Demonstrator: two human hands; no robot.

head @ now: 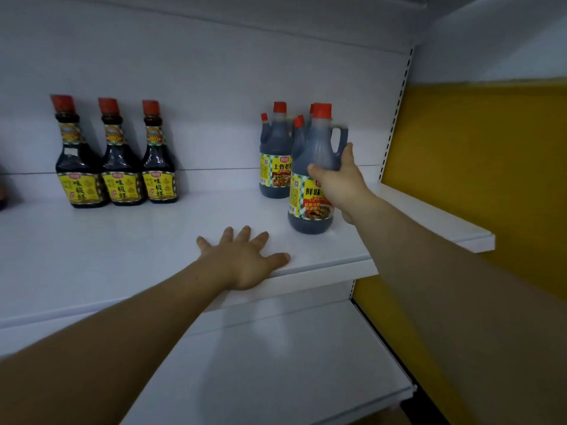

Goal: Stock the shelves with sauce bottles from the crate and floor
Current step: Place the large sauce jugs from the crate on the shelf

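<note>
Here, handled sauce bottle [319, 145] upright near the shelf [122, 246] front, just before the rear jugs [276, 167], clasped by the right grip [334, 182]; left grip [245, 262] spread flat, holding nothing; likely hazard: neighbours toppled by a careless push backward.

On the upper shelf [122, 240], three bottles [122, 167] stand side by side at the far left, close to the back panel [199, 87]. Well apart to their right, a cluster of handled bottles [274, 154] stands at the far side. Just before that cluster, nearer the right end, stands the front bottle [308, 194], with the right hand [337, 182] round its right side. The left hand [245, 262] lies flat on the shelf's near edge, left of the front bottle. The lower shelf [276, 363] lies beneath; a wall [475, 179] stands to the right.
</note>
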